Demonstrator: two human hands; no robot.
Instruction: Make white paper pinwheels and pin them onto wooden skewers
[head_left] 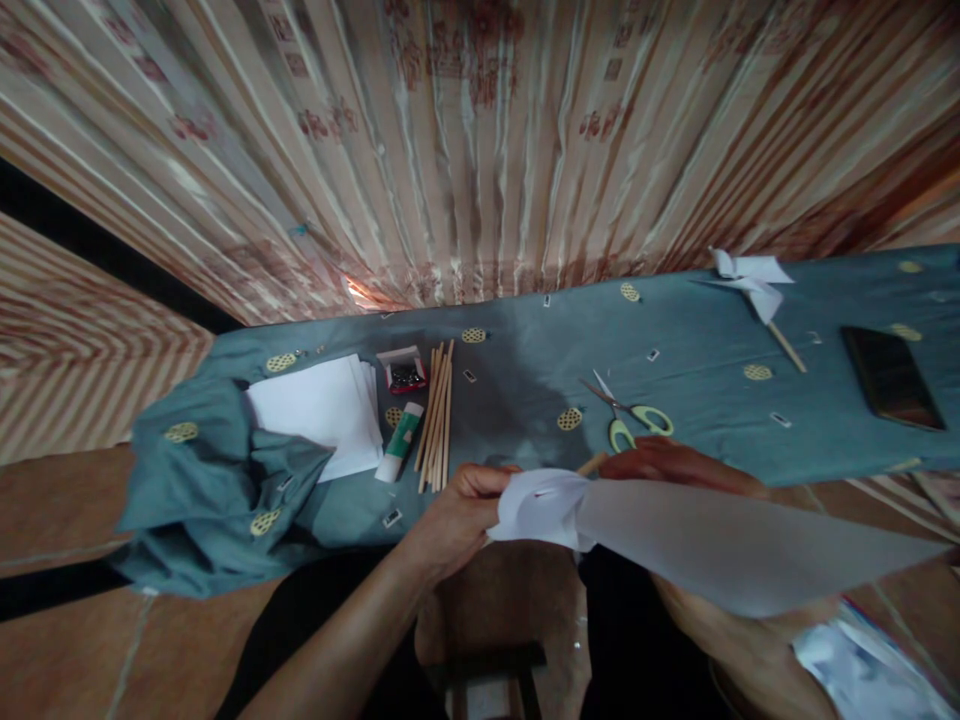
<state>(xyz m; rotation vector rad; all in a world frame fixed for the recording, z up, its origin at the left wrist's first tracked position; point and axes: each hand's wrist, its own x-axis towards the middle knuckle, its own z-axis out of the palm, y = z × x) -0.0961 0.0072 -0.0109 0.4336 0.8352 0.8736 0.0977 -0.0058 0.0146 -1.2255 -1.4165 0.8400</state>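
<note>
In front of my lap, my left hand (472,510) pinches a white paper piece (544,505) by its curled left end. One long flap of that paper stretches away to the right, across my right forearm. Behind the flap, my right hand (675,465) is partly hidden, its fingers closed at the end of a wooden stick (592,464). The stick passes behind the curled paper. Just beyond my right fingers lie scissors (626,412) with light green handles, blades spread apart.
Left on the cloth-covered table (517,380) are white paper sheets (322,410), a glue stick (400,442), a small box of dark pins (405,372) and several wooden sticks (436,420). A paper pinwheel (757,290) and a phone (892,375) lie right. A curtain (480,150) hangs behind.
</note>
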